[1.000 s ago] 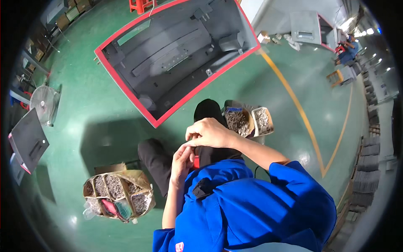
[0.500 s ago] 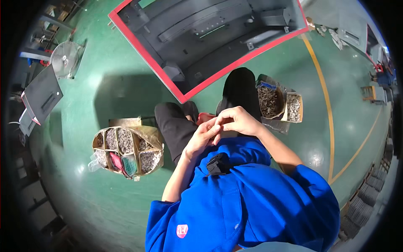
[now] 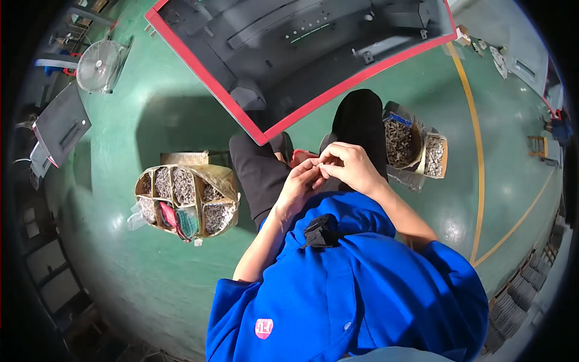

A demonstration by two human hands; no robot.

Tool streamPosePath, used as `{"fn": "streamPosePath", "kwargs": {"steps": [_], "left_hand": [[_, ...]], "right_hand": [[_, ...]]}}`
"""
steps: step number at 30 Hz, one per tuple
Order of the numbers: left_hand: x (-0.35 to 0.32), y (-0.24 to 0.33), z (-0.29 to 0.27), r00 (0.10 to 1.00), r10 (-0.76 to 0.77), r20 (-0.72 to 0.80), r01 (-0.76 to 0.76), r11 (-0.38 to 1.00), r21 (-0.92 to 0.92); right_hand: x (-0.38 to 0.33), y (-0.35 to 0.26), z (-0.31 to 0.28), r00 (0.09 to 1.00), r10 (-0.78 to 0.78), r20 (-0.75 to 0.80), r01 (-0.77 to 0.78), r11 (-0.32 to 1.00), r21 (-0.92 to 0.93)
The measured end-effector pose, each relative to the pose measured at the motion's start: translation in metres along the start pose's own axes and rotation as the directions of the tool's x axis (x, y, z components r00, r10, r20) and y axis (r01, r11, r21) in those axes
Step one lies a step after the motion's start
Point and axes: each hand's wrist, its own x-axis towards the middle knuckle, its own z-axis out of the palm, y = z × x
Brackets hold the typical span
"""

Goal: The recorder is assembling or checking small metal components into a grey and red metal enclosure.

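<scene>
Hands (image 3: 357,170) meet above black trousers (image 3: 359,120), fingertips (image 3: 330,160) together.

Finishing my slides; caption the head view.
Left hand and right hand meet in front of a red-rimmed grey casing.

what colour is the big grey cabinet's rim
Red; the rim shows best in the head view.

Pinching what looks like a tiny whitish piece (image 3: 321,165) between the fingertips of the left hand (image 3: 298,183) and the right hand (image 3: 356,170), brought close together. Showing only as a pale speck, mostly covered by the curled fingers; too small to tell its exact kind, full shape or tilt. Held up in front of the blue shirt (image 3: 350,271), above the lap, between the black-trousered thighs (image 3: 259,175), nearer the right one.
</scene>
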Motion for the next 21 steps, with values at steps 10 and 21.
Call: {"fn": "streamPosePath", "kwargs": {"steps": [10,21], "left_hand": [[0.002,-0.002,-0.009,0.999,0.052,-0.004,-0.052,0.998,-0.02],[0.001,0.007,-0.002,0.998,-0.024,-0.057,0.018,0.995,-0.096]], "right_hand": [[0.001,0.003,0.005,0.996,-0.084,0.018,0.083,0.996,0.011],[0.01,-0.001,0.017,0.953,-0.299,0.048,0.303,0.938,-0.17]]}}
